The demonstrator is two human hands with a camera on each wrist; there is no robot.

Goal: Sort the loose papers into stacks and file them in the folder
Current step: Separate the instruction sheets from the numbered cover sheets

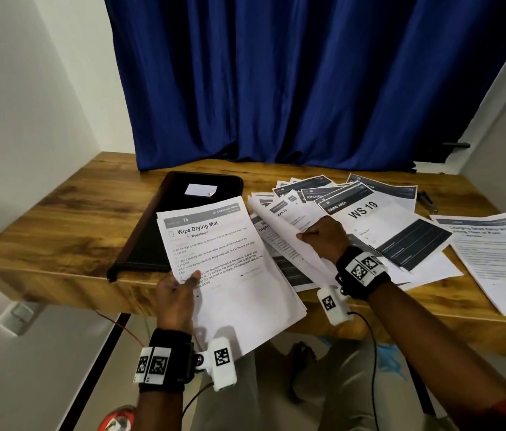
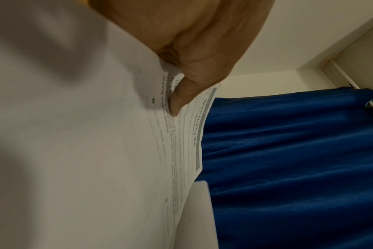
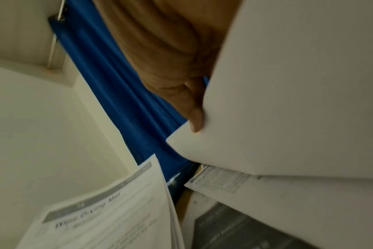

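Right now the left hand (image 1: 174, 293) is gripping a thin sheaf of papers (image 1: 230, 269), thumb (image 2: 179, 99) pressing down on the top sheet headed "Wipe Drying Mat", fingers hidden underneath. That sheaf is hanging out past the near edge of the wooden table (image 1: 59, 213), its far end lying over the near corner of the black folder (image 1: 164, 225). The right hand (image 1: 323, 236) is pinching one white sheet (image 1: 289, 234), lifting it off the loose papers (image 1: 379, 225) fanned across the table's right half; the right wrist view is blurred, so I can only say the thumb (image 3: 195, 116) seems to be clamping the sheet's edge.

The folder is lying flat and closed toward the back left, matte black with rounded corners and one small white label (image 1: 200, 190) on its cover. The loose papers are overlapping in a messy fan, several with dark header bands, one reading "WS 19"; a separate sheet (image 1: 497, 259) is sitting at the far right, its near corner overhanging the edge. One folder, two hands, too many sheets to count surely. Bare wood grain is showing left of the folder. A pleated blue curtain (image 1: 307, 82) is hanging behind the table.
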